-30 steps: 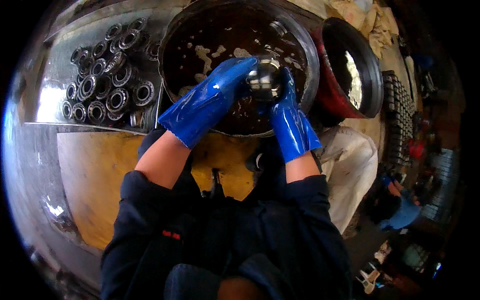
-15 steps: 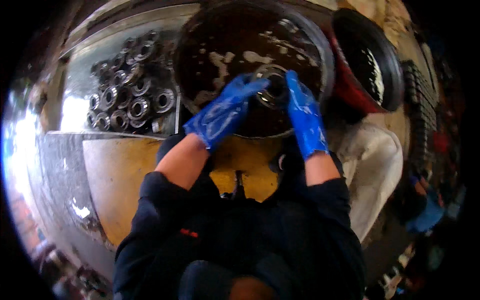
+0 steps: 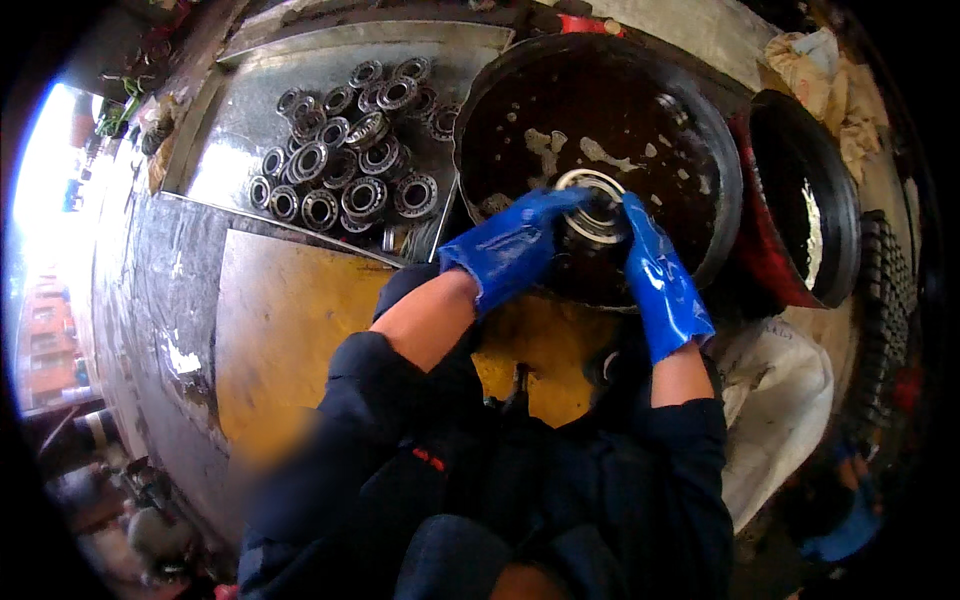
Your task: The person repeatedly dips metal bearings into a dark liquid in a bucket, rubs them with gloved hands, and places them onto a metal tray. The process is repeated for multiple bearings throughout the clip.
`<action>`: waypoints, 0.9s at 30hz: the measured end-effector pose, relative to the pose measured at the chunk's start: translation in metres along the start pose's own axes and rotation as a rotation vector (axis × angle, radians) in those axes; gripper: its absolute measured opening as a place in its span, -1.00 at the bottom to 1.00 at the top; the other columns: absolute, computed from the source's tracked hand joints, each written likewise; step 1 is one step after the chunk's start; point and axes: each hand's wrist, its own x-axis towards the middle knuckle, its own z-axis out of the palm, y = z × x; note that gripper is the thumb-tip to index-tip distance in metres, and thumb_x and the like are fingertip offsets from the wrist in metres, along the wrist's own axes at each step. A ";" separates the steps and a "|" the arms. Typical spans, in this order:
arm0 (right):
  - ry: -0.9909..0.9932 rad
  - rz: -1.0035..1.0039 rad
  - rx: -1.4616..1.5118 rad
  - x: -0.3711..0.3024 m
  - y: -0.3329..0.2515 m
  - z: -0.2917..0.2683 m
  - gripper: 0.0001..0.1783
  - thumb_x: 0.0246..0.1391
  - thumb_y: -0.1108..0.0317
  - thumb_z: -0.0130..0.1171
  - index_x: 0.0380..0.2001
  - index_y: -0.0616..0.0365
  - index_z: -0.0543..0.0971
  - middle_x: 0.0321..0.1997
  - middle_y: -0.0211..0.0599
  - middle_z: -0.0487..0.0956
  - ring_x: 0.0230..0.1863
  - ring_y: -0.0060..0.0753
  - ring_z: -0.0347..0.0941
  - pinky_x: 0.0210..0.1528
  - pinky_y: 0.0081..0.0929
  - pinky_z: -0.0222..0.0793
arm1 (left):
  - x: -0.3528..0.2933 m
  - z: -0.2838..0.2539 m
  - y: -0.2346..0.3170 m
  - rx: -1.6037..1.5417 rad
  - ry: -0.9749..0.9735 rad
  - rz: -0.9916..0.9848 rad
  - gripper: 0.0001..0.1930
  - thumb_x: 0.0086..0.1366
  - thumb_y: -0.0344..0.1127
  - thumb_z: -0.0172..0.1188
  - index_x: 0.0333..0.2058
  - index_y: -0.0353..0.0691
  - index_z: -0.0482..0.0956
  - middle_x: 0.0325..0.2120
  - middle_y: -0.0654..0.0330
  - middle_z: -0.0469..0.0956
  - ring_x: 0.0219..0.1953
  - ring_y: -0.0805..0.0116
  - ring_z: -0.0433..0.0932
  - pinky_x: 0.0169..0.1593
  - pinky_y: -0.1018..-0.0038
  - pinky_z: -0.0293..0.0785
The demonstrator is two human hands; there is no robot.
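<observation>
Both my hands wear long blue rubber gloves. Between them, over a wide round tub point(image 3: 722, 215) of dark liquid with pale foam patches, I hold a shiny metal bearing point(image 3: 592, 228). My left hand point(image 3: 535, 235) grips its left side, the fingers reaching across the ring. My right hand point(image 3: 650, 260) presses against its right edge, with the thumb side toward the ring. The ring's upper face is tilted toward me, and its middle looks dark. Glove and ring hide parts of each other. Near the tub's far right side a blurred metal piece point(image 3: 672, 108) shows in the liquid.
Left of the tub, a metal tray point(image 3: 225, 145) carries a heap of several bearings point(image 3: 335, 150). A red drum point(image 3: 765, 240) with a dark rim stands to the right. Nearer me are a yellow board point(image 3: 290, 310) and a white sack point(image 3: 775, 400). A treaded tyre point(image 3: 885, 310) stands far right.
My view has swung, so the tub and tray appear shifted right. The bearing stays between my hands and now shows its bright ring more plainly.
</observation>
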 end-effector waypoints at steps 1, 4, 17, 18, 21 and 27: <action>-0.023 0.001 0.072 0.001 0.001 0.003 -0.42 0.37 -0.09 0.14 0.12 0.21 0.63 0.00 -0.15 0.70 -0.02 -0.38 0.62 0.06 -0.43 0.50 | -0.005 -0.006 0.009 -0.037 0.021 0.029 -0.57 0.47 -0.21 0.14 0.17 -0.38 0.51 0.05 0.03 0.65 0.06 0.28 0.65 0.23 0.37 0.52; -0.075 0.012 0.276 0.001 0.000 -0.006 -0.42 0.34 -0.10 0.18 0.11 0.20 0.64 -0.04 -0.18 0.71 -0.04 -0.40 0.61 0.03 -0.43 0.49 | -0.021 -0.022 0.052 0.370 0.020 0.265 -0.66 0.49 -0.33 0.06 0.14 -0.32 0.56 0.02 0.01 0.67 0.07 0.27 0.65 0.23 0.37 0.52; -0.088 -0.049 0.581 0.021 0.021 -0.007 -0.52 0.21 0.01 0.38 0.03 0.12 0.62 -0.24 -0.32 0.68 -0.26 -0.46 0.60 -0.22 -0.47 0.48 | -0.049 -0.091 0.118 1.551 0.613 0.948 -0.73 0.45 -0.42 0.07 0.02 -0.34 0.64 -0.09 -0.05 0.66 -0.01 0.05 0.63 0.07 0.24 0.54; -0.089 -0.047 0.590 0.025 0.022 -0.004 -0.55 0.22 0.10 0.39 0.06 0.13 0.62 -0.21 -0.24 0.71 -0.27 -0.41 0.65 -0.27 -0.47 0.51 | -0.042 -0.091 0.115 1.816 0.552 1.035 -0.75 0.45 -0.44 0.10 0.01 -0.34 0.64 -0.11 0.03 0.67 -0.02 0.18 0.63 0.06 0.32 0.55; -0.074 -0.031 0.528 0.049 0.045 -0.018 -0.57 0.21 0.09 0.41 0.03 0.10 0.65 -0.25 -0.29 0.70 -0.29 -0.45 0.63 -0.31 -0.48 0.48 | -0.003 -0.020 0.086 0.766 0.381 0.764 -0.70 0.43 -0.32 0.22 0.08 -0.26 0.61 -0.12 0.17 0.66 -0.04 0.36 0.62 0.03 0.44 0.54; -0.022 0.029 0.036 0.102 0.096 -0.053 -0.53 0.18 0.00 0.38 -0.02 0.12 0.66 -0.24 -0.30 0.71 -0.24 -0.45 0.61 -0.19 -0.44 0.49 | 0.041 -0.007 0.061 0.769 0.455 0.486 -0.67 0.41 -0.22 0.28 0.04 -0.29 0.66 -0.12 0.22 0.69 -0.08 0.44 0.62 0.02 0.55 0.49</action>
